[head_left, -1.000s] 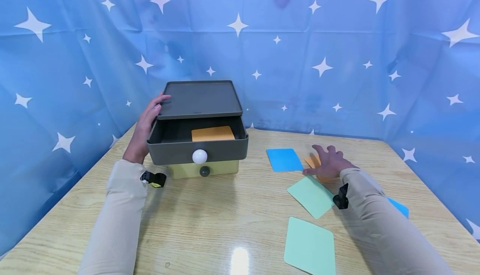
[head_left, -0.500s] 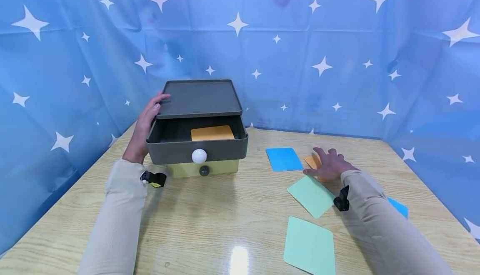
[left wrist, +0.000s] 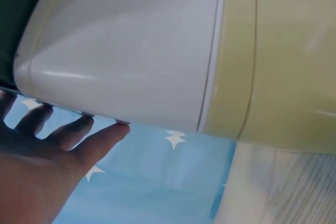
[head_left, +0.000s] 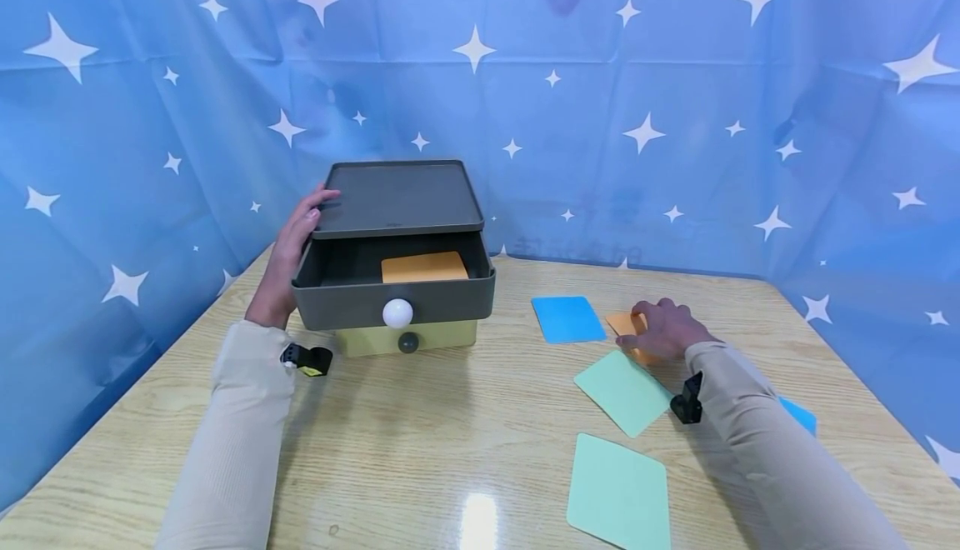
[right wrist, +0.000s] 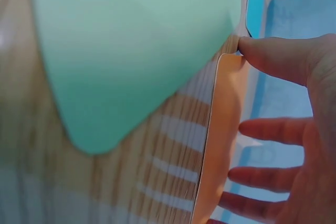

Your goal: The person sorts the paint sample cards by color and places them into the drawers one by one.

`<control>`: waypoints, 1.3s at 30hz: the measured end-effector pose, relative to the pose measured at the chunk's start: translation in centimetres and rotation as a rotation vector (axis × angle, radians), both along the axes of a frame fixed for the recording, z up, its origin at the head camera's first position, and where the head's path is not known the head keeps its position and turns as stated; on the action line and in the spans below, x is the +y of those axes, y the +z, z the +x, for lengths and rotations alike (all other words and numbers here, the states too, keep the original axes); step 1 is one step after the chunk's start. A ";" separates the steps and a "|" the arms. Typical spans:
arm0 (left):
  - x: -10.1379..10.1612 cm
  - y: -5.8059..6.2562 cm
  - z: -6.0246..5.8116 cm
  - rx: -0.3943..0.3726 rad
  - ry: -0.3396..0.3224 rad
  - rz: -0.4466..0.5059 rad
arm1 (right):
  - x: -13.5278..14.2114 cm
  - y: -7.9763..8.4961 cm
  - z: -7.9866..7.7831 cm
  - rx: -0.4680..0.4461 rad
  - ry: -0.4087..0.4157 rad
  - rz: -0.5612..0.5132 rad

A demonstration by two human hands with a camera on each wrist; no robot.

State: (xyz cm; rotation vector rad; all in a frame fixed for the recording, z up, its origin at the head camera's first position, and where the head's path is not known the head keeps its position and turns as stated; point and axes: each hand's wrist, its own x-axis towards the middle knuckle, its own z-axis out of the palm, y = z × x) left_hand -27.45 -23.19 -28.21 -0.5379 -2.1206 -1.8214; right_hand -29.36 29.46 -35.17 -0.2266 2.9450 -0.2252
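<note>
A small drawer box stands on the table's left half, its dark grey upper drawer (head_left: pixel 390 304) pulled out and a yellow drawer (head_left: pixel 450 335) beneath it. Inside the upper drawer lies an orange card (head_left: pixel 425 267). Against the box's left side rests my left hand (head_left: pixel 288 258), its fingers spread over the top edge. The left wrist view shows those fingertips (left wrist: pixel 122 124) touching the white casing (left wrist: pixel 126 51). My right hand (head_left: pixel 663 329) is over another orange card (head_left: pixel 621 322). Its thumb and fingers touch or nearly touch that card and stand apart, as the right wrist view shows.
A blue card (head_left: pixel 568 319) lies left of the right hand. Two pale green cards lie nearer, one (head_left: pixel 624 392) close to the orange card and one (head_left: pixel 619 492) at the front. Another blue card (head_left: pixel 799 415) is partly hidden by the right sleeve. A starry curtain (head_left: pixel 555 117) hangs behind.
My right hand has lowered slightly onto the orange card, and its fingers have drawn in from a wider spread. The left hand and the box have not moved.
</note>
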 end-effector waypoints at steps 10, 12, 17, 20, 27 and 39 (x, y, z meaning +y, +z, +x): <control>0.1 0.0 0.0 0.001 -0.015 0.019 | 0.4 -0.1 -0.4 0.040 0.034 0.013; 0.0 -0.1 0.0 0.000 -0.017 0.021 | 0.5 -0.1 -0.5 0.045 0.043 0.019; 0.0 0.0 -0.1 -0.002 -0.015 0.016 | 0.5 0.0 -0.5 0.043 0.045 0.017; 0.0 0.0 -0.1 -0.002 -0.014 0.015 | 0.4 0.2 -0.4 0.037 0.045 0.020; 0.0 0.0 -0.1 -0.002 -0.018 0.018 | 0.3 0.8 -0.3 0.032 0.043 0.036; 0.0 0.0 0.0 -0.021 -0.014 0.015 | -0.2 1.8 -0.1 0.070 0.082 0.035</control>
